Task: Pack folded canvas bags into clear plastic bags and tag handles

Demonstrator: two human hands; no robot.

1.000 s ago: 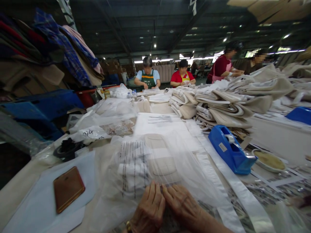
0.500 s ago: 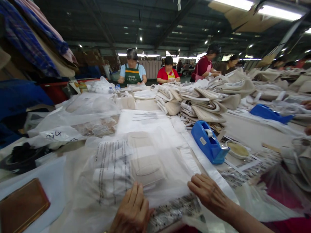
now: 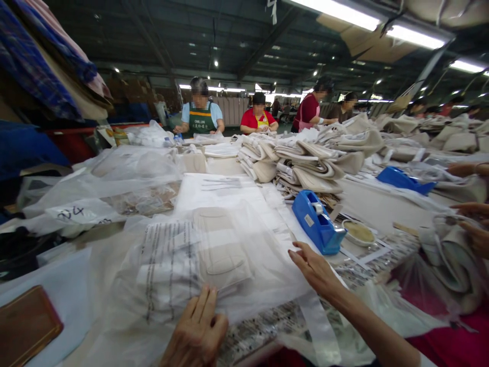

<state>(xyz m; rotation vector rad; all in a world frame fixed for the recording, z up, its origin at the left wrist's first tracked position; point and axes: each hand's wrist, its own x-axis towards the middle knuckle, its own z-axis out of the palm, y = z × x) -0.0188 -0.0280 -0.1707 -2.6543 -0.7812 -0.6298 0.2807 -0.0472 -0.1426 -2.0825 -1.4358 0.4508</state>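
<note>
In front of me lies a clear plastic bag (image 3: 168, 272) with dark printed lines down its left part. Through its film a folded beige fabric piece (image 3: 219, 239) shows, with stitched outlines. My left hand (image 3: 198, 323) rests on the bag's near edge, fingers stretched out and holding nothing. Just past the bag's right edge is my right hand (image 3: 315, 267), its fingers apart and nothing in them. A blue tape dispenser (image 3: 318, 224) stands a short way beyond that hand. Under the bag, white plastic sheets (image 3: 244, 196) extend toward the back.
Folded beige pieces (image 3: 305, 163) form a stack behind the dispenser. A shallow dish (image 3: 359, 233) sits right of it. At left are a brown phone-like case (image 3: 28, 326) and more bags (image 3: 141, 168). A co-worker's hands (image 3: 473, 216) reach in from the right; other people work opposite.
My right hand has lifted off the bag's right edge and moved up, its fingers opening. My left hand stays on the near edge. The view has shifted slightly to the right.
</note>
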